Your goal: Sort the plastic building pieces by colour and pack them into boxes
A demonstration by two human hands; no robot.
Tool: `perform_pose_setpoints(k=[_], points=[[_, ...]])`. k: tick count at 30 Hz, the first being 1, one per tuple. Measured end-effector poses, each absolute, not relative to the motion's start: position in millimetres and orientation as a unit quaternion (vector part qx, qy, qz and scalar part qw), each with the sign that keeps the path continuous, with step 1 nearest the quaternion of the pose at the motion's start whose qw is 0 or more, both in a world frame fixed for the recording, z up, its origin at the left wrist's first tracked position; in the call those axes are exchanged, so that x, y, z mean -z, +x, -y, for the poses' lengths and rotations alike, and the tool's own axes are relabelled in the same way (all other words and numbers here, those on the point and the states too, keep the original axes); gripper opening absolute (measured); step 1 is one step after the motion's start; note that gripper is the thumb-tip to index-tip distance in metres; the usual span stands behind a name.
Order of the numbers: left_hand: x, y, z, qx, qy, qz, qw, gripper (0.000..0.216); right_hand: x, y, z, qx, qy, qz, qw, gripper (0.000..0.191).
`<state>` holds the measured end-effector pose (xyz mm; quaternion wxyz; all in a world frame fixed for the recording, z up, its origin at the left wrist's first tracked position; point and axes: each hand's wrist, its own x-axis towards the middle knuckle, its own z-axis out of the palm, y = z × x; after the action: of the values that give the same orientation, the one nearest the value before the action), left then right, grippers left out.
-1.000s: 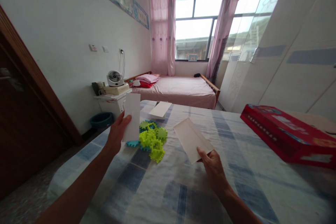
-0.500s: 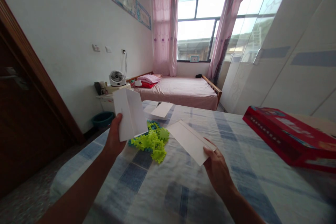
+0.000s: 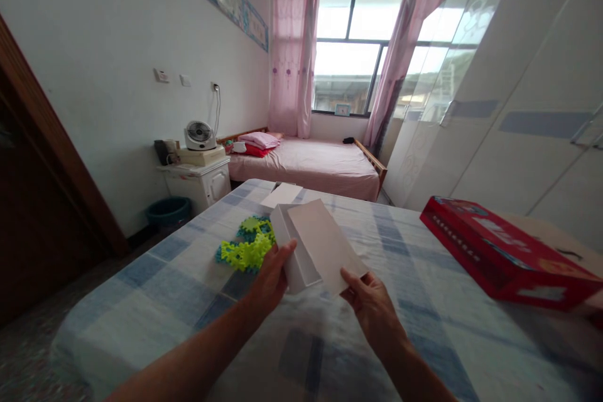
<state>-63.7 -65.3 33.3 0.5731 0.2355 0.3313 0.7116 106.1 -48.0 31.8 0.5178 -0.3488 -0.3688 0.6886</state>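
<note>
My left hand (image 3: pixel 271 276) is closed around the side of a shallow white box (image 3: pixel 306 269), its thumb over the near wall. The box is tilted, and its inside faces up toward me. Between thumb and fingers, my right hand (image 3: pixel 372 304) pinches the lower right corner of a flat white card (image 3: pixel 325 239). That card lies over the right part of the box, overlapping its opening; whether the two touch I cannot tell. Beside my left hand rests a heap of lime-green and teal snowflake-shaped plastic pieces (image 3: pixel 249 251), partly covered by the hand and box.
Blue-and-white checked cloth (image 3: pixel 179 289) covers the table. Another white box (image 3: pixel 281 195) lies near the far edge. A large red box (image 3: pixel 499 251) sits at the right. Beyond are a pink bed (image 3: pixel 311 160), a small fan (image 3: pixel 200 134) and a teal bin (image 3: pixel 168 210).
My left hand has brought the white box rightward and down, away from above the plastic pieces. The card in my right hand now overlaps the box. The view has shifted slightly.
</note>
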Motion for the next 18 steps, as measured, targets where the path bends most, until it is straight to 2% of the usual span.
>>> perform_pose_setpoints(k=[3,8,13,15,18], points=[[-27.8,-58.1,62.6,-0.715,0.265,-0.318,0.564,0.042,-28.1,108.3,48.2,-0.632,-0.424,0.423,0.491,0.044],[-23.6,-46.4,66.7,-0.711,0.279,-0.311,0.566,0.037,-23.0,104.5,52.3,-0.537,-0.522,0.496,0.439,0.063],[-18.5,-46.5,65.7,-0.721,0.263,-0.319,0.557,0.045,-15.1,101.8,51.5,-0.421,-0.509,0.592,0.462,0.053],[-17.3,-48.0,65.9,-0.716,0.257,-0.317,0.567,0.045,-18.3,101.9,52.1,-0.428,-0.491,0.596,0.47,0.05],[-18.2,-45.8,69.0,-0.689,0.267,-0.296,0.605,0.044,-32.6,103.7,57.1,-0.523,-0.439,0.574,0.453,0.05]])
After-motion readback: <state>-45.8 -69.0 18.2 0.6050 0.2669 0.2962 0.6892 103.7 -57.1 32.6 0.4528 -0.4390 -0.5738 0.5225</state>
